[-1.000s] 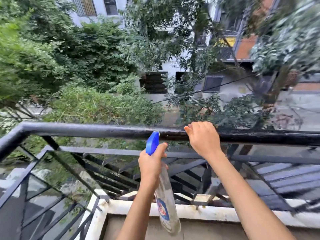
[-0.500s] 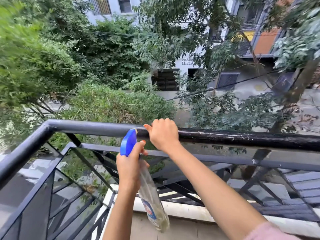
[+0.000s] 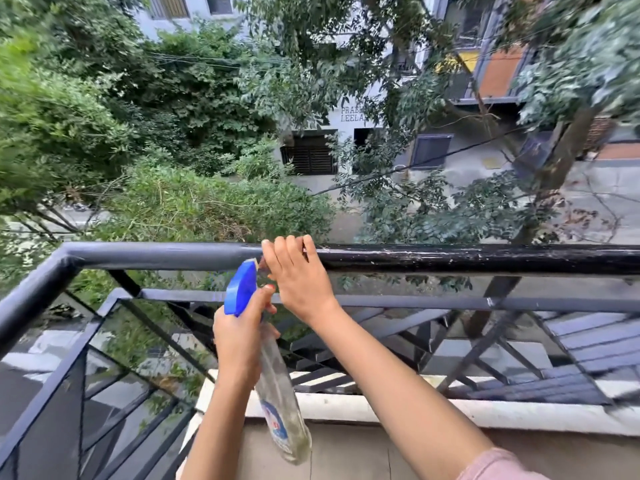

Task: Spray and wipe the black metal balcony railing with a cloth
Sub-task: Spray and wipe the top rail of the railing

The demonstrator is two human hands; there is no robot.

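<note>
Two hands at work: the left hand (image 3: 239, 337) grips the spray bottle (image 3: 277, 386) beside the railing (image 3: 450, 259), and the right hand (image 3: 298, 282) rests on the top bar, cloth unseen. Best aim short bursts at the white grime.

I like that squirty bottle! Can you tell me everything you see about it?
The spray bottle has a blue trigger head and a clear plastic body with a blue, white and red label near its base. It slants, head up close to the black top rail, base down toward the person. The left hand grips its neck.
</note>
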